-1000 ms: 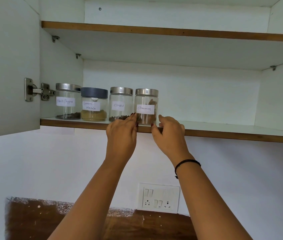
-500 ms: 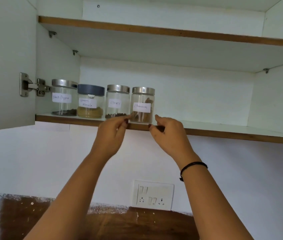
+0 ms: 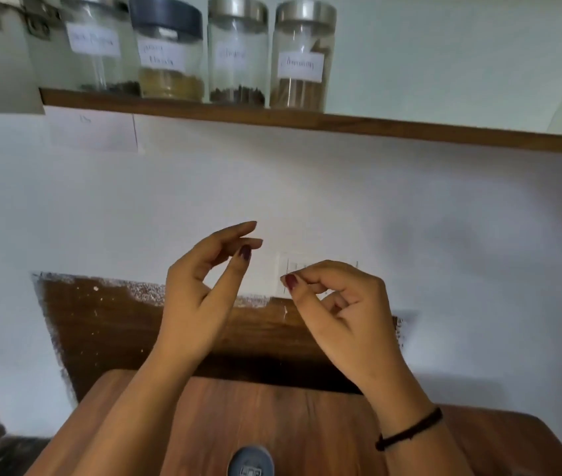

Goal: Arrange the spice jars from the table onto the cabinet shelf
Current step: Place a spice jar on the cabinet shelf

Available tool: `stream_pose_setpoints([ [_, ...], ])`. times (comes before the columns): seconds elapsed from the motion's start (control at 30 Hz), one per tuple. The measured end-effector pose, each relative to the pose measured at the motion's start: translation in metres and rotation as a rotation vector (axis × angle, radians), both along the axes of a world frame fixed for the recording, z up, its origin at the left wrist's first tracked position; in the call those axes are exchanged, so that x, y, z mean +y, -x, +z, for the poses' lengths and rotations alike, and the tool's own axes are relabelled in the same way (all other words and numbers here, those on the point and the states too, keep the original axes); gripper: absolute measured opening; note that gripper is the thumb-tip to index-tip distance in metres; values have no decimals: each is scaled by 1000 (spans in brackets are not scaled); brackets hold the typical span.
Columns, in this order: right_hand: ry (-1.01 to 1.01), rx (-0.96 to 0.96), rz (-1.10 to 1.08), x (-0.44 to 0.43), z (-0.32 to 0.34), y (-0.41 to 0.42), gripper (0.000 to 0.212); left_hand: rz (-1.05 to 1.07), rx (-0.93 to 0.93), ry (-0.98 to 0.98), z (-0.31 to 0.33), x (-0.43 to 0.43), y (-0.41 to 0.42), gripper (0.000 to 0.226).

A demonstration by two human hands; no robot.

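Observation:
Several labelled glass spice jars stand in a row at the left of the cabinet shelf: a black pepper jar, a dark-lidded garam masala jar, a cloves jar and a cinnamon jar. Both hands hang in the air well below the shelf, apart from the jars. My left hand is relaxed with fingers loosely extended and holds nothing. My right hand has loosely curled fingers and holds nothing. A grey lid of another jar shows on the wooden table at the bottom edge.
The wooden table lies below the hands against a white wall. A switch plate is partly hidden behind my right hand. The cabinet door hinge is at the top left. The shelf runs on to the right of the cinnamon jar.
Both hands have left the cinnamon jar and dropped from the shelf edge to mid-air over the table. The view has tilted down, bringing the table and a grey lid into sight.

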State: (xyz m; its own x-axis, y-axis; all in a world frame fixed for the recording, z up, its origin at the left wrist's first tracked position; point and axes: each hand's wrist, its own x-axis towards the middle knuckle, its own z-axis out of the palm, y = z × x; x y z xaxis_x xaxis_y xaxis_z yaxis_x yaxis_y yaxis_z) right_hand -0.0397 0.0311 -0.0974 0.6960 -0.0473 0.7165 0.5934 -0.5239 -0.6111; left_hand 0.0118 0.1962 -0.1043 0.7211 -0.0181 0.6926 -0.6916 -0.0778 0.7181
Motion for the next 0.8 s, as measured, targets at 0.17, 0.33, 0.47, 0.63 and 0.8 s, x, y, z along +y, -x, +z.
stream_pose_setpoints([
  [0.17,-36,38,137,-1,-40,0,12,-14,93,107,-55,9,11,29],
  [0.33,-63,106,166,3,-87,-5,12,-16,243,92,-120,11,15,21],
  [0.47,-14,163,148,6,-123,-6,13,-18,310,60,-158,11,17,27],
  [0.63,43,183,99,15,-163,-10,12,-40,342,-4,-191,11,17,30],
  [0.8,56,193,63,16,-191,-14,15,-26,358,-58,-216,11,18,28],
])
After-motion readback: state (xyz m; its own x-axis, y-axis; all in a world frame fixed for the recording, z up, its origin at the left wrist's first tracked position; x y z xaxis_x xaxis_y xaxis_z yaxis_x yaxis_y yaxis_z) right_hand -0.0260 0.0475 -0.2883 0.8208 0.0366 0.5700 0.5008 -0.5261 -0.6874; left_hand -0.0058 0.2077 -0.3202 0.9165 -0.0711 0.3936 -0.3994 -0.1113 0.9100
